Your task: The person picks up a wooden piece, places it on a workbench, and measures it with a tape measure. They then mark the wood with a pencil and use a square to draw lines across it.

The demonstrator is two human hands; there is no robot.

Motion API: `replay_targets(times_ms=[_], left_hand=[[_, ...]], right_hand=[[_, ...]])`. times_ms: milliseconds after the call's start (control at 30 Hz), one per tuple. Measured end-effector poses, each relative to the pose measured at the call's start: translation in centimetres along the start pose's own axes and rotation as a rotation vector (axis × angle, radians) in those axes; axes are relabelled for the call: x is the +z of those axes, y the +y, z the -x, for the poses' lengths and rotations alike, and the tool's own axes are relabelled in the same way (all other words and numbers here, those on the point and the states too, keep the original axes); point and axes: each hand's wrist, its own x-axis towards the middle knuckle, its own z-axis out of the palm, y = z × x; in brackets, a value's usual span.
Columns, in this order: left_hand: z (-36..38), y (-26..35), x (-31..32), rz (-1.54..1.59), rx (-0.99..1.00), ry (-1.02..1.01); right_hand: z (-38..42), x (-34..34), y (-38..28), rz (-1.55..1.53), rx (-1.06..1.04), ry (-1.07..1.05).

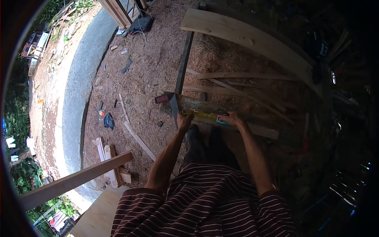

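Note:
A yellow tape measure blade is stretched between my two hands, over a wooden board lying crosswise in front of me. My right hand is closed round the teal tape measure case. At the blade's left end, my left hand has its fingers pressed together on the blade. Just left of that hand stands a flat grey metal piece, tilted and close to the fingers. A red and black object rests at the board's left end.
A wide plank spans the upper right. Loose wood strips lie on the shaving-covered ground. A wooden beam crosses the lower left, near stacked offcuts. A black bag lies at left.

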Motion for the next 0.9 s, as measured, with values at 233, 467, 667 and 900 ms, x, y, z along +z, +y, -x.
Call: replay_targets(times_ms=[233, 467, 667, 900], left_hand=[[-1.0, -1.4, -0.5, -0.013, -0.006, -0.09], [0.3, 0.5, -0.1, 0.002, 0.021, -0.06], [0.6, 1.5, 0.2, 0.077, 0.016, -0.051], [-0.1, -0.7, 0.5, 0.069, 0.075, -0.057]], right_hand=[[-3.9, 2.4, 2.5, -0.035, -0.002, 0.184], [-0.2, 0.5, 0.2, 0.273, -0.127, 0.237], [1.9, 0.8, 4.1, 0.296, -0.46, 0.272], [3.4, 0.9, 3.3, 0.327, -0.513, 0.335]])
